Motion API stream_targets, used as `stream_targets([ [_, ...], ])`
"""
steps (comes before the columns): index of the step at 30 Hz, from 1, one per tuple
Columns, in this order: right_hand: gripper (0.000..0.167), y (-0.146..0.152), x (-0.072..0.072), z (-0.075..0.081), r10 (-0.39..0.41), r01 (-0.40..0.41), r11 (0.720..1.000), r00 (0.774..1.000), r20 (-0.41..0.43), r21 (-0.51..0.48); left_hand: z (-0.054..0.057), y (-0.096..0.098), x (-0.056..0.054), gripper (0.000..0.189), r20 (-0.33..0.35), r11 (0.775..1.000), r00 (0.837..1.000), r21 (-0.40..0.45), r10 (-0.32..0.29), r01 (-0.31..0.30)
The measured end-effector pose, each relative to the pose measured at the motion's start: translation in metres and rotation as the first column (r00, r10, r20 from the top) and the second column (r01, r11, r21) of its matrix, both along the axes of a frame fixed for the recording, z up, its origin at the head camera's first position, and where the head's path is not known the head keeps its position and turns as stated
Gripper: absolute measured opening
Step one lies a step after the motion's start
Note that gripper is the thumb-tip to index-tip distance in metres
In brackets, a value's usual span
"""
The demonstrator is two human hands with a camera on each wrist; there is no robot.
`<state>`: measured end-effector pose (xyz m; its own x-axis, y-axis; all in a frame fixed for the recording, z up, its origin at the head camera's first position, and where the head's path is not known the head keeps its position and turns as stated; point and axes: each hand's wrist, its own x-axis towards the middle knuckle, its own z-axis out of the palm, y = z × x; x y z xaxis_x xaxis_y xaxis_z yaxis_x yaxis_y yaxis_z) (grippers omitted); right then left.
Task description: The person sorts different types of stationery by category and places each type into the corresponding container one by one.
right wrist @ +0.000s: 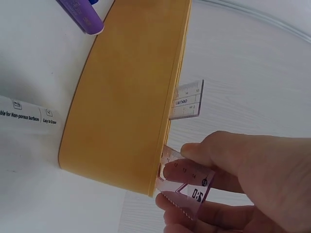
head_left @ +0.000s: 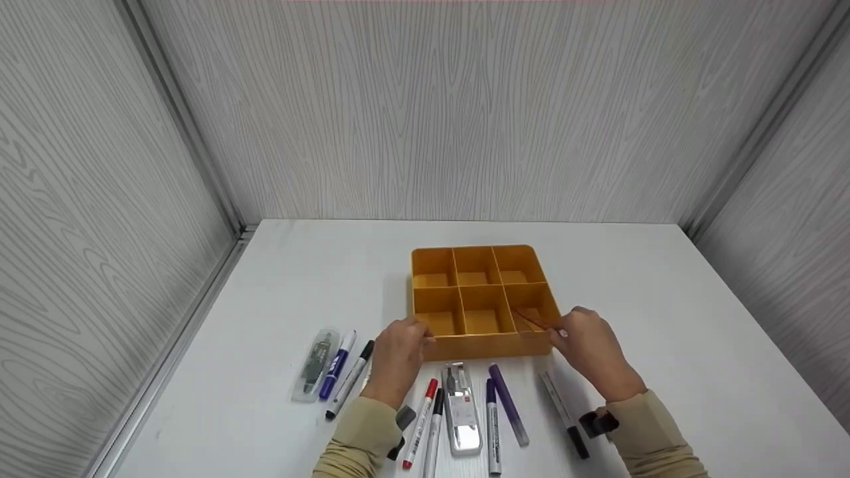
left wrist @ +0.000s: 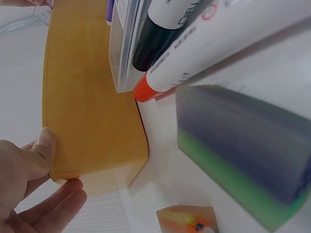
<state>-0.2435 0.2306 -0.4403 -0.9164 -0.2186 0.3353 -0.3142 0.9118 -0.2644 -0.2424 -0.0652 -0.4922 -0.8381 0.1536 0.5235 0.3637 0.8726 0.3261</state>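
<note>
An orange tray (head_left: 488, 345) with six compartments stands on the white table. My left hand (head_left: 400, 355) holds it at the front left corner, the thumb on the outside of the wall in the left wrist view. At the front right compartment, my right hand (head_left: 591, 345) pinches a pinkish see-through ruler (right wrist: 198, 196) between thumb and fingers. The ruler's far part reaches down inside the tray, where the wall hides it in the right wrist view. A clear ruler (right wrist: 188, 99) sticks up above the same wall.
Several markers lie before the tray, including a red-capped one (head_left: 420, 425) and a purple one (head_left: 509, 405). A silver-and-clear case (head_left: 461, 411) is among them. Left of my left hand are a clear pack (head_left: 315, 365) and a blue marker (head_left: 337, 365). Panels enclose the table.
</note>
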Motion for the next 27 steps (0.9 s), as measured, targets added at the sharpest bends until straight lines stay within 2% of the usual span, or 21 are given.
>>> stream_targets([
  [7, 0.021, -0.006, -0.008, -0.006, 0.006, -0.005, 1.0, 0.999, -0.041, 0.024, 0.0, 0.001, 0.0, 0.007, 0.015, 1.0, 1.0, -0.003, 0.001, -0.001],
  [11, 0.022, -0.009, -0.012, -0.01, 0.009, -0.009, 1.0, 0.999, -0.031, 0.014, 0.001, 0.0, 0.0, 0.007, 0.006, 1.0, 1.0, 0.001, -0.003, 0.003],
  [17, 0.031, -0.012, -0.014, -0.017, -0.007, 0.007, 1.0, 1.0, 0.011, -0.012, 0.001, -0.001, 0.001, 0.006, 0.004, 1.0, 1.0, 0.001, -0.01, 0.01],
  [20, 0.036, -0.01, -0.015, -0.019, -0.026, 0.029, 0.999, 0.998, 0.06, -0.041, 0.002, -0.001, 0.001, 0.008, 0.002, 1.0, 1.0, 0.006, -0.012, 0.012],
  [22, 0.041, -0.009, -0.016, -0.019, -0.038, 0.044, 0.997, 0.995, 0.098, -0.065, 0.001, -0.001, 0.0, 0.008, -0.007, 1.0, 1.0, 0.01, -0.014, 0.014],
  [27, 0.045, -0.003, -0.012, -0.016, -0.025, 0.043, 0.991, 0.991, 0.133, -0.128, 0.0, -0.001, -0.001, 0.008, -0.062, 1.0, 0.998, 0.006, -0.015, 0.015],
])
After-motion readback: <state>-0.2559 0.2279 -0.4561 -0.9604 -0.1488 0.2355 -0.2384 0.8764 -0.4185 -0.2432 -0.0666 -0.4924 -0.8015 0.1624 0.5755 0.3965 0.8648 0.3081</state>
